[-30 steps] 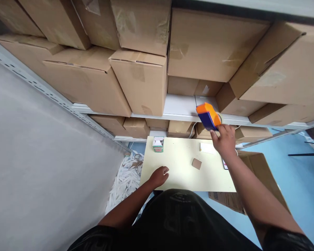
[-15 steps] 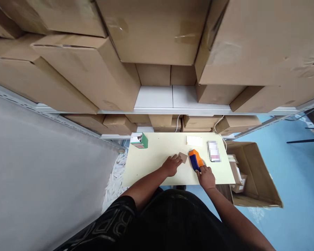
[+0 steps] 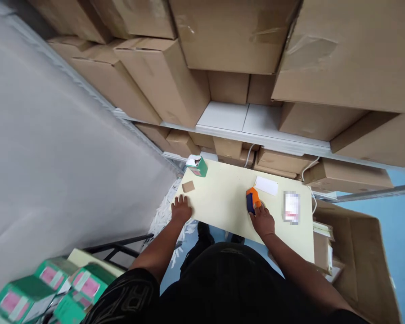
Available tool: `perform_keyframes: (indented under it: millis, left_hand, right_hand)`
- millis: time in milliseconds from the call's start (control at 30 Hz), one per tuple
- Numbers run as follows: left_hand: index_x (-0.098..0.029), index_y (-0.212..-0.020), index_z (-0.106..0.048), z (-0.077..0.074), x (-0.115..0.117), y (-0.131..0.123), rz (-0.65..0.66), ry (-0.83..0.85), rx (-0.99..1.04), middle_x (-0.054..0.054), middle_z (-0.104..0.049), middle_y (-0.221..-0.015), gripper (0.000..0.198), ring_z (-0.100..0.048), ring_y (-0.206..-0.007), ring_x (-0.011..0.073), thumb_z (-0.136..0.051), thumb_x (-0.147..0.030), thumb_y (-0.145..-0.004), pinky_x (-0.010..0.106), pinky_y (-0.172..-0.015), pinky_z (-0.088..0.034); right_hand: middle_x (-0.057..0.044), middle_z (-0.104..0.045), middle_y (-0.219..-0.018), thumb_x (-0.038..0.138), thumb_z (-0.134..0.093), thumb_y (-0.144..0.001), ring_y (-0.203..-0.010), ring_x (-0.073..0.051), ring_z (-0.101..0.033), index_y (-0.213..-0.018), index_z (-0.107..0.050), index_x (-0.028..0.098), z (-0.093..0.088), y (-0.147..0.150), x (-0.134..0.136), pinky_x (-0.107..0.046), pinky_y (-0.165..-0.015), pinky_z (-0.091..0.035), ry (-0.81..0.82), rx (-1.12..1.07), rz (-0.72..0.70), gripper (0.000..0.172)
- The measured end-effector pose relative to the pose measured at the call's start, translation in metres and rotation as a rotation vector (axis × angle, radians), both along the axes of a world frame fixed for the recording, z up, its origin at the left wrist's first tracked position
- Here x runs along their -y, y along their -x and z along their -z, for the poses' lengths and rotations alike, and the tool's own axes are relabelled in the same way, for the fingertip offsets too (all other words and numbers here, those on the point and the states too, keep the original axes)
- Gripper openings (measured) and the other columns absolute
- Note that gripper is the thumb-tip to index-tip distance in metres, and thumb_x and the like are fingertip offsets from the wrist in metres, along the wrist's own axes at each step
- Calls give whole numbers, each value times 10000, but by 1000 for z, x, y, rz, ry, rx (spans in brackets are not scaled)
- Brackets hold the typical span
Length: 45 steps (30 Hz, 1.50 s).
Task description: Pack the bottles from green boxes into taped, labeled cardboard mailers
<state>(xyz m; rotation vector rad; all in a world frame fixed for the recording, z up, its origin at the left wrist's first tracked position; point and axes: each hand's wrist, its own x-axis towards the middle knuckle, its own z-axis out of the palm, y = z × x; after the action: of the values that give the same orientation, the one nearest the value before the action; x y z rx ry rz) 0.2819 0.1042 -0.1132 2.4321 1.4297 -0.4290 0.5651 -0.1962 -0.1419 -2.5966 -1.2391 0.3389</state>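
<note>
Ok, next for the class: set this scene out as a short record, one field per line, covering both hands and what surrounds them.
Left hand: open, fingers spread, nearest a small flat brown cardboard piece
Right hand: grip on the near end of an orange-and-blue tape dispenser
Work surface: pale yellow rectangular table
Far left corner: green cardboard box
Beyond dispenser: flat white rectangular item
Shelves behind: brown cardboard boxes
Right of table: large open brown carton

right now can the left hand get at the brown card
Probably yes: the left hand is spread at the near edge of the table, the brown card lies just beyond its fingertips, and nothing shows between them.
</note>
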Motion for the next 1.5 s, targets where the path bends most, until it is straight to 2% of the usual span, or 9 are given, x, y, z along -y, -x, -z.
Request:
perform_keyframes:
  millis: [100, 267, 433, 567, 767, 967, 1233, 1367, 1500]
  left_hand:
    - [-95, -1422, -513, -7, 7, 43, 5, 59, 41, 261, -373, -1600, 614, -288, -1504, 455, -568, -291, -843, 601, -1188, -265]
    - [-169, -1246, -651, -3, 55, 85, 54, 211, 205, 174, -644, -1352, 439, -560, -1318, 341, -627, -269, -819, 456, -1150, -397]
    - [-223, -1188, -688, -2, 79, 133, 196, 402, 354, 123, -665, -1329, 418, -596, -1274, 315, -665, -258, -772, 416, -1126, -434]
    - [-233, -1180, -696, -3, 77, 187, 163, 401, 409, 114, -668, -1318, 394, -597, -1267, 312, -632, -259, -792, 424, -1129, -435]
    - [-225, -1180, -695, -8, 82, 261, -63, 325, 524, 118, -676, -1297, 375, -601, -1244, 319, -623, -273, -815, 444, -1116, -440]
    - [-217, -1225, -673, -22, 117, 289, -354, 203, 640, 120, -669, -1296, 376, -611, -1222, 300, -595, -289, -864, 430, -1093, -458]
    - [-240, -1238, -677, -45, 217, 285, -748, 32, 712, 88, -666, -1307, 382, -586, -1258, 281, -621, -271, -862, 412, -1125, -439]
    - [-230, -1249, -667, -52, 271, 291, -862, -35, 699, 93, -655, -1308, 390, -590, -1247, 271, -619, -250, -863, 397, -1121, -446]
    - [-216, -1262, -656, -58, 319, 311, -1006, -125, 678, 98, -642, -1327, 382, -576, -1271, 269, -608, -260, -885, 392, -1129, -439]
  right_hand:
    - [-230, -582, -1421, 325, -531, -963, -1326, -393, -524, -1429, -557, 181, 3, 4, -14, -515, -919, -536, 18, 13, -56, 489]
    - [-236, -557, -1441, 430, -548, -962, -1209, -404, -585, -1409, -569, 175, -11, 18, -22, -510, -858, -521, 107, 79, -82, 515]
    - [-231, -583, -1398, 388, -517, -945, -1181, -407, -585, -1349, -595, 138, -33, 51, -12, -540, -923, -469, 93, 232, -52, 482]
    - [-197, -657, -1220, 409, -492, -935, -1127, -378, -614, -1249, -649, 150, -38, 94, -17, -501, -903, -485, 76, 245, -19, 436]
    - [-169, -655, -1221, 409, -463, -943, -1177, -330, -613, -1242, -644, 149, -44, 164, -74, -456, -1008, -482, -60, 60, -241, 435]
    - [-136, -666, -1208, 443, -471, -945, -1166, -296, -627, -1220, -635, 176, -55, 204, -148, -447, -1038, -484, -159, -185, -566, 417]
    - [-129, -686, -1143, 489, -479, -924, -1105, -305, -643, -1138, -653, 189, -50, 229, -200, -447, -1000, -490, -107, -376, -930, 407]
    - [-121, -708, -1067, 511, -488, -898, -1020, -298, -668, -1085, -678, 191, -52, 260, -203, -422, -932, -508, -71, -401, -1045, 417]
    - [-114, -723, -1081, 508, -506, -871, -1023, -291, -678, -1077, -686, 202, -53, 305, -191, -414, -922, -513, -53, -443, -1163, 410]
